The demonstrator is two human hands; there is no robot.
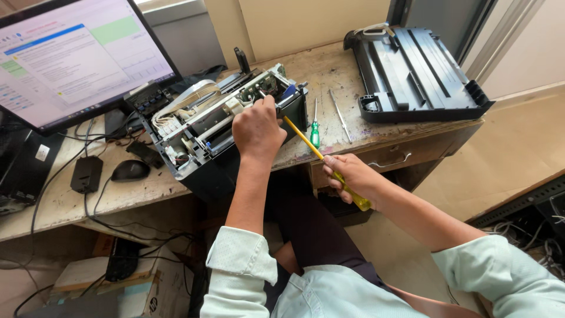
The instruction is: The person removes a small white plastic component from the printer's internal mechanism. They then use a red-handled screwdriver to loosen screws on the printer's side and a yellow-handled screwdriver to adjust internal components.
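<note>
Head view: right hand [352, 176] fingers grip yellow screwdriver [323, 160] (left hand [256, 129] fingers clutch opened printer [226, 121]).

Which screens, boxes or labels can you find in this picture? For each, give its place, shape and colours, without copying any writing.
Flat black-framed computer monitor: far left of the worn desk, tilted; lit white window with blue, green and pink panels.
Pale cardboard box: on the floor under the desk, lower left; rectangular, with a small dark round mark on its side.
Small white rectangular label: on the black device below the monitor.
</note>
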